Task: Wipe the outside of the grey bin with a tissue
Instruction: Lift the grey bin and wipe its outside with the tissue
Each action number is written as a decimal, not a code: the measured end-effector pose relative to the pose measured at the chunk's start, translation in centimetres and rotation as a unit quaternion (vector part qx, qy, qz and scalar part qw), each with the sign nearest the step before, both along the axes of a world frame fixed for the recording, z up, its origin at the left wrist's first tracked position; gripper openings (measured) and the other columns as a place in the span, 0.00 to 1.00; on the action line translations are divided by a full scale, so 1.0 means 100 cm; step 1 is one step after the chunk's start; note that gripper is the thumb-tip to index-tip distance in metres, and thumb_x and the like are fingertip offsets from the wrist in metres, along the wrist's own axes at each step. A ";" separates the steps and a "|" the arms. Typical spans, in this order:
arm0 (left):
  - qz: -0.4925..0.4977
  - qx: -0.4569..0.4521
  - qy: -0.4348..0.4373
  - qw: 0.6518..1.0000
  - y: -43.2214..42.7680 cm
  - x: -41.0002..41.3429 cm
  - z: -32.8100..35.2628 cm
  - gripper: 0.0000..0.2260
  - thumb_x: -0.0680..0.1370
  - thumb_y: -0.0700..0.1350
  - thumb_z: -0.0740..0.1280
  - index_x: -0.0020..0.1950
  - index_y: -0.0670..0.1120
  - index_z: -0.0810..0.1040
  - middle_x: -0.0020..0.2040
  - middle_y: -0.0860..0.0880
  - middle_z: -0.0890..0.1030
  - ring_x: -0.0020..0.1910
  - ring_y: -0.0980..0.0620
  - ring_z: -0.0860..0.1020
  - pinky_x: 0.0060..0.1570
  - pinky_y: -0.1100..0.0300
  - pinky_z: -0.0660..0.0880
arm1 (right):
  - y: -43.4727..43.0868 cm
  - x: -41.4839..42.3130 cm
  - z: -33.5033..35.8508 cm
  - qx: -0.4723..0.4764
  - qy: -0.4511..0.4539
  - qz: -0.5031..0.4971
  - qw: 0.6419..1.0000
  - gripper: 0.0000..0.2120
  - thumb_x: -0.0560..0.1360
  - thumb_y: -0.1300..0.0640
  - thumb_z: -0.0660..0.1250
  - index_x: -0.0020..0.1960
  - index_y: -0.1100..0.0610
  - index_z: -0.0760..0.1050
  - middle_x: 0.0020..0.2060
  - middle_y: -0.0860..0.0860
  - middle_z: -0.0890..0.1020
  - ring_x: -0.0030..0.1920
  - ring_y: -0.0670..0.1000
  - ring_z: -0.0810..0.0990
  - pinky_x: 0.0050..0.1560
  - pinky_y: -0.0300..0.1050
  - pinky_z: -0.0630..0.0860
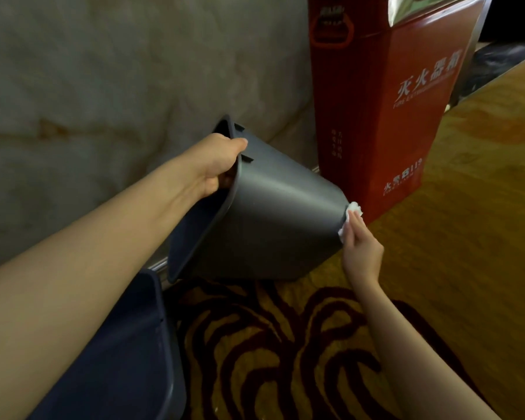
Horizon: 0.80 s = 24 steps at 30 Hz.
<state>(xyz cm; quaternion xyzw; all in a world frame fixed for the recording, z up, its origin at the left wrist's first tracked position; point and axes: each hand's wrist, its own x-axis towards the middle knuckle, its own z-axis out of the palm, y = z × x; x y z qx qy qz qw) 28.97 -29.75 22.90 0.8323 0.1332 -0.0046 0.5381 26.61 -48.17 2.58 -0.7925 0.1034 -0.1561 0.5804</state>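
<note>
Over patterned carpet (pixel 285 344), two hands, one grey bin (pixel 279 213), one tissue (pixel 352 209).

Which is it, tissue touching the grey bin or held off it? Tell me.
Touching. The head view shows the right hand pressing the white tissue flat against the bottom edge of the tilted grey bin, no gap visible.

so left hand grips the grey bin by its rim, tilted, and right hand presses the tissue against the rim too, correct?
Not quite. In the head view the right hand presses the tissue against the bottom end of the grey bin, not the rim. The left hand does grip the rim, bin tilted.
</note>
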 end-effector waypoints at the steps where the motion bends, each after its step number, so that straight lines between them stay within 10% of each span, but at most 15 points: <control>1: 0.000 -0.003 0.001 1.000 -0.001 0.001 0.002 0.10 0.79 0.46 0.58 0.42 0.44 0.74 0.36 0.46 0.76 0.34 0.50 0.76 0.30 0.59 0.76 | 0.001 0.004 0.001 0.003 0.002 0.000 1.000 0.17 0.80 0.56 0.57 0.68 0.56 0.68 0.66 0.55 0.74 0.67 0.53 0.72 0.66 0.47 0.69; 6: -0.081 -0.088 0.034 0.992 0.016 -0.029 0.003 0.17 0.78 0.57 0.55 0.47 0.47 0.76 0.35 0.51 0.81 0.33 0.55 0.80 0.32 0.63 0.77 | 0.006 0.016 0.003 -0.009 0.010 -0.007 1.000 0.17 0.80 0.56 0.57 0.68 0.56 0.69 0.64 0.56 0.77 0.63 0.54 0.75 0.59 0.43 0.70; 11: -0.172 0.080 -0.051 0.980 0.034 -0.077 -0.031 0.09 0.78 0.52 0.57 0.50 0.61 0.76 0.45 0.67 0.83 0.49 0.68 0.80 0.45 0.74 0.76 | 0.017 0.025 0.015 -0.006 0.005 -0.009 1.000 0.15 0.80 0.56 0.57 0.63 0.57 0.74 0.56 0.56 0.81 0.56 0.53 0.79 0.51 0.41 0.71; 15: -0.091 0.044 -0.094 0.990 0.034 -0.069 -0.030 0.12 0.79 0.48 0.57 0.51 0.45 0.79 0.51 0.44 0.84 0.54 0.47 0.81 0.58 0.51 0.76 | 0.052 0.017 0.039 0.000 -0.094 0.075 0.993 0.15 0.79 0.57 0.60 0.64 0.56 0.74 0.62 0.52 0.78 0.64 0.47 0.73 0.64 0.38 0.67; 24: -0.064 -0.088 -0.097 0.989 0.054 -0.082 -0.013 0.13 0.80 0.45 0.56 0.44 0.43 0.80 0.35 0.52 0.86 0.37 0.58 0.83 0.38 0.67 0.79 | 0.088 -0.001 0.106 -0.018 -0.228 0.234 0.945 0.13 0.77 0.63 0.62 0.60 0.62 0.77 0.60 0.56 0.79 0.65 0.51 0.74 0.68 0.44 0.67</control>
